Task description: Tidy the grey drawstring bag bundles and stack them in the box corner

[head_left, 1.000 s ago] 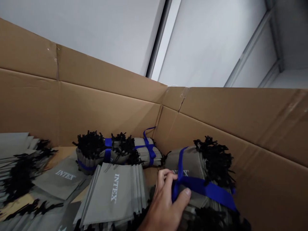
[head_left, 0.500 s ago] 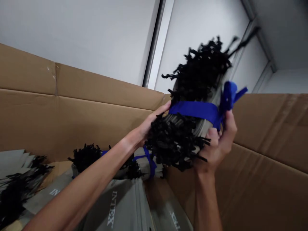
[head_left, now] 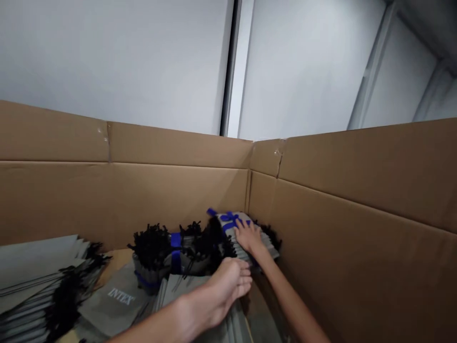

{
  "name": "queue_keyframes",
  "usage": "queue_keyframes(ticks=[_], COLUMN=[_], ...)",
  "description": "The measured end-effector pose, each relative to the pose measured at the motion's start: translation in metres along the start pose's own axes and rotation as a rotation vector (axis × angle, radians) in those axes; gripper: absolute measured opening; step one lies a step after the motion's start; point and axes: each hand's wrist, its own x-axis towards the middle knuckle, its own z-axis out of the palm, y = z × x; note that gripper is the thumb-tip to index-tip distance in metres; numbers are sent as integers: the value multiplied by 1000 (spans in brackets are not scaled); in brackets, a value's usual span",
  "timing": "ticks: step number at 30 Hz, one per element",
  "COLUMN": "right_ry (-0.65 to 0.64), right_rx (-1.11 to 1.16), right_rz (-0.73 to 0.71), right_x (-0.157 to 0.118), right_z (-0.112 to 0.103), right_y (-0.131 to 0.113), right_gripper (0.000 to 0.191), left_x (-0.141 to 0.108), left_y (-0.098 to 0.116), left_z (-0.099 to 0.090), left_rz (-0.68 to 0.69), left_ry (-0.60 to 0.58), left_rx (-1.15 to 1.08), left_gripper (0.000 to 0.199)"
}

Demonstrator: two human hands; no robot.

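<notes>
A grey fabric bundle tied with blue ribbon [head_left: 231, 225] sits in the corner of a brown cardboard box [head_left: 178, 200], its walls bracing it; the right hand [head_left: 249, 237] lies on it, fingers spread, the left hand [head_left: 228, 286] empty, fingers loosely curled.

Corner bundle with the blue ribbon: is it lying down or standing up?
Lying down: the grey bundle shows its blue ribbon on top, with the right hand resting flat on it.

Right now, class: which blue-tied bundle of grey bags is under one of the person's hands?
The bundle in the far corner of the carton, under the right hand: it lies flat, while the other bundle stands black cords up.
</notes>
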Motion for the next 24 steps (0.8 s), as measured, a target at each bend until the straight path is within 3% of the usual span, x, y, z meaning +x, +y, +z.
queue_keyframes(ticks=[2, 4, 9, 15, 18, 21, 24], right_ry=[0, 7, 48, 259, 433, 572, 647], right_rx=[19, 37, 83, 172, 216, 217, 193], right_rz=[68, 108, 124, 80, 39, -47, -161], right_x=[-18, -25, -18, -25, -61, -115, -150], right_z=[42, 64, 81, 90, 89, 91, 100], right_y=[10, 21, 36, 46, 51, 53, 55], right_gripper=[29, 33, 34, 32, 47, 46, 48], left_x=[-27, -49, -75, -82, -79, -70, -58], left_y=[-5, -3, 4, 4, 1, -4, -6], left_z=[-13, -24, -52, -78, -107, -141, -157], left_rz=[28, 49, 69, 142, 203, 254, 245], left_ry=[18, -32, -81, -57, -30, 7, 60], left_rx=[86, 242, 526, 619, 574, 496, 373], left_gripper=[15, 12, 52, 56, 61, 65, 70])
